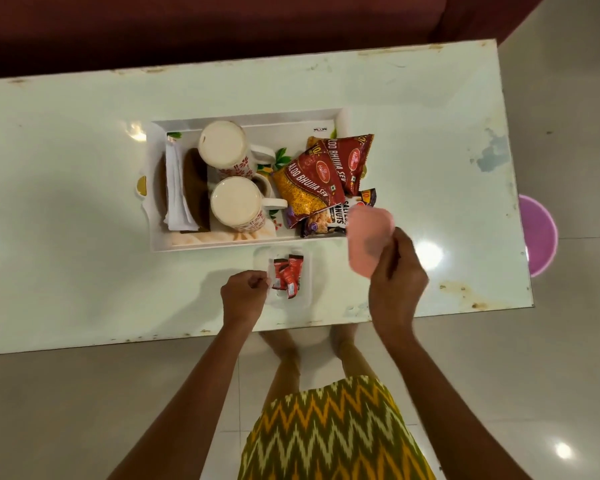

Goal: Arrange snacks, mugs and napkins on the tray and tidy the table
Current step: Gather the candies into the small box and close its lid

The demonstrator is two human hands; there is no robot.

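A white tray point(243, 245) sits mid-table. In it are folded white and brown napkins point(177, 188) at the left, two upside-down white mugs point(234, 202) with red flowers, and red snack packets point(309, 185) plus a peanuts packet point(329, 218) at the right. Just in front of the tray stands a clear plastic container point(307, 275) holding small red sachets point(288, 275). My left hand point(243, 296) pinches the container's left edge. My right hand point(397, 282) holds a pink lid point(369, 237), blurred, raised above the tray's right front corner.
The pale green table point(84, 237) has worn edges, its front edge close to my feet. A dark red sofa point(187, 26) lies behind it. A purple tub point(539, 233) stands on the tiled floor past the table's right end.
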